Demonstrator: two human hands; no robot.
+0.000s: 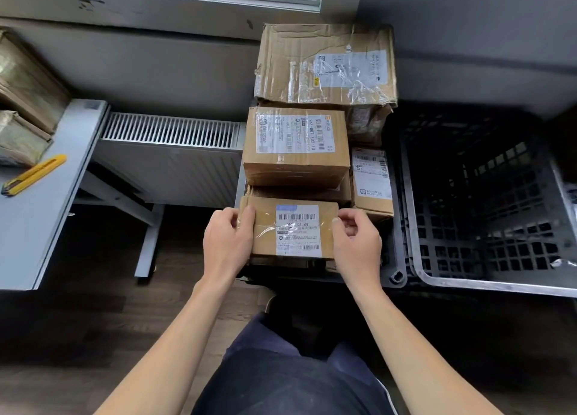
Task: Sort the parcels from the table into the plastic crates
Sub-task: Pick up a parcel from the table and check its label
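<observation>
At the near end of the packed crate (396,277), whose rim is mostly hidden, left hand (226,242) and right hand (356,242) pinch the small parcel (293,230) by its ends; it should probably go down level, label up, both ends released together.

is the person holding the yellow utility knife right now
No, the yellow utility knife lies on the grey table while the left hand and right hand grip the ends of a labelled cardboard parcel.
</observation>
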